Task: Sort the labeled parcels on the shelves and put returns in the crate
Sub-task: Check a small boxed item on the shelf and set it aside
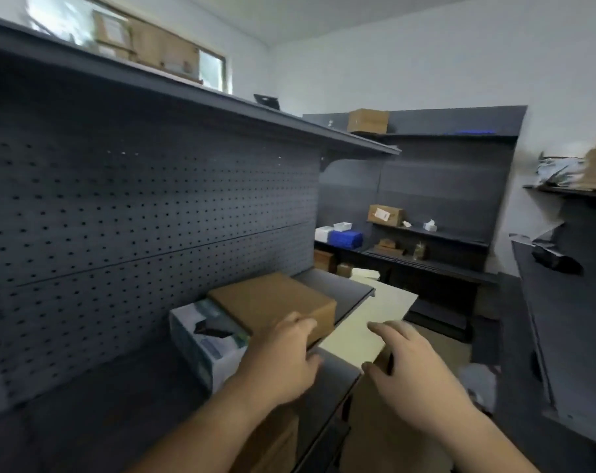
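A brown cardboard parcel [272, 302] sits on the dark shelf [119, 404] against the pegboard back [153, 206], its left end propped on a white printed box [204, 339] that stands just beside it. The left hand [282, 356] reaches to the parcel's near right corner, fingers laid over the top edge; motion blur hides whether they grip it. The right hand [416, 370] hangs to the right of the shelf edge, fingers spread and relaxed, holding nothing, above a pale cream sheet [375, 312] and a larger cardboard carton [368, 421] lower down. On the far shelving [443, 186] stand a labeled carton [385, 215] and, lower and to its left, a blue bin [346, 238]. More cartons [160, 49] line the top shelf at upper left.
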